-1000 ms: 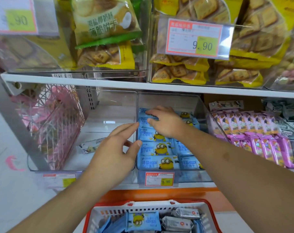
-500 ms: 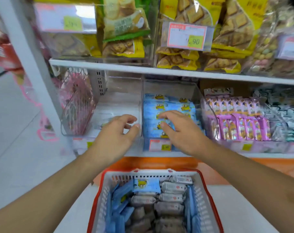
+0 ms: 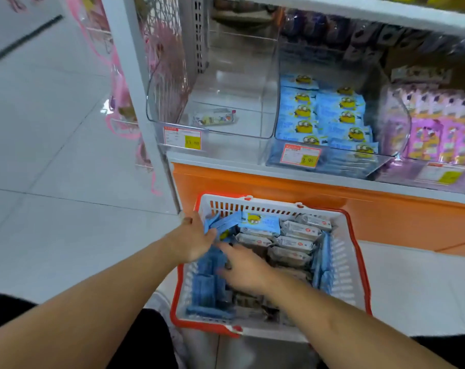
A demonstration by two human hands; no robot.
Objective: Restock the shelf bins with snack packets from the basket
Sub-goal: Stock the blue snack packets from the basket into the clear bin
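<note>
Against the tiled floor (image 3: 53, 161) stands a white shelf unit (image 3: 292, 171) with an orange base panel (image 3: 292, 190), the biggest thing in view. On its lower shelf sit 3 clear bins side by side: the left bin (image 3: 242, 75) holds just 1 small packet (image 3: 214, 118) near its front, the middle bin (image 3: 329, 155) is packed with 2 rows of blue snack packets (image 3: 324, 113), and the right bin (image 3: 439, 145) holds pink and purple packets. Price tags (image 3: 300, 155) hang on the bin fronts. Below the shelf, on the floor, sits a white basket (image 3: 348, 267) with a red rim, filled with blue packets along its left and right sides and grey-white packets (image 3: 292, 242) in the middle. The left hand (image 3: 192, 242) reaches over the basket's left rim, fingers curled around several upright blue packets (image 3: 223, 225). The right hand (image 3: 248, 270) lies over the basket's middle, fingers extended toward the blue packets, holding nothing that shows.
</note>
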